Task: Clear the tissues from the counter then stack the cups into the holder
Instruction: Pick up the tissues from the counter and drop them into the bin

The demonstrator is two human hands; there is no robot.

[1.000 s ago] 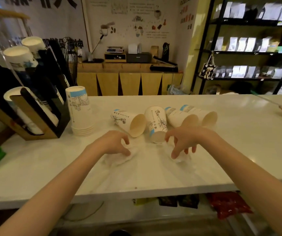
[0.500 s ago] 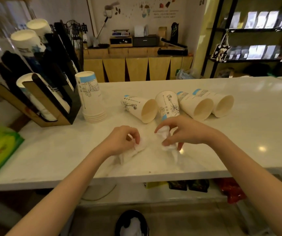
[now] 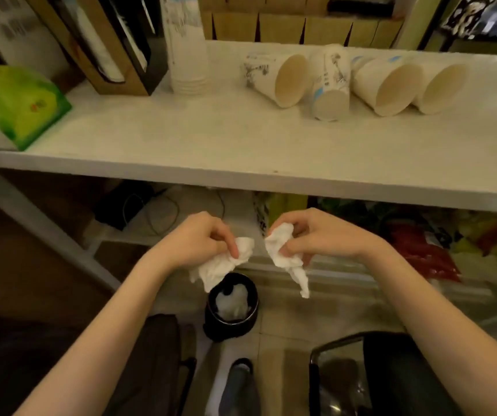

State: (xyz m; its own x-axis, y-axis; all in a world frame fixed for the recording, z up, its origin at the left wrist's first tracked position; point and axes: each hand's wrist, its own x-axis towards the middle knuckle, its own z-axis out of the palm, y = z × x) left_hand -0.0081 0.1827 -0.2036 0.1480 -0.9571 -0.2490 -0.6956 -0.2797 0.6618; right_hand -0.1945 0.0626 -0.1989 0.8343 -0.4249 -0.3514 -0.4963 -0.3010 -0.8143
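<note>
White counter (image 3: 241,151) runs across the upper half of the head view, now bare of tissues where 0.5 s ago 2 crumpled tissues lay under the hands. Both hands have dropped below its front edge and the camera has tipped down with them. Left hand (image 3: 196,238) is clenched around a crumpled left tissue (image 3: 220,265); right hand (image 3: 310,235) pinches a right tissue (image 3: 286,253) whose tail hangs down. Both are held apart, above and just to either side of a black bin (image 3: 231,307) on the floor, which already has white paper inside.

On the counter, 4 paper cups (image 3: 355,82) lie on their sides in a row, mouths toward the camera, as they did before. An upright cup stack (image 3: 185,46) stands beside the dark wood-trimmed cup holder (image 3: 115,46) at the far left. A green tissue pack (image 3: 13,103) sits at the left edge. Under the counter, cables, coloured packets and a black chair (image 3: 391,373) show dimly.
</note>
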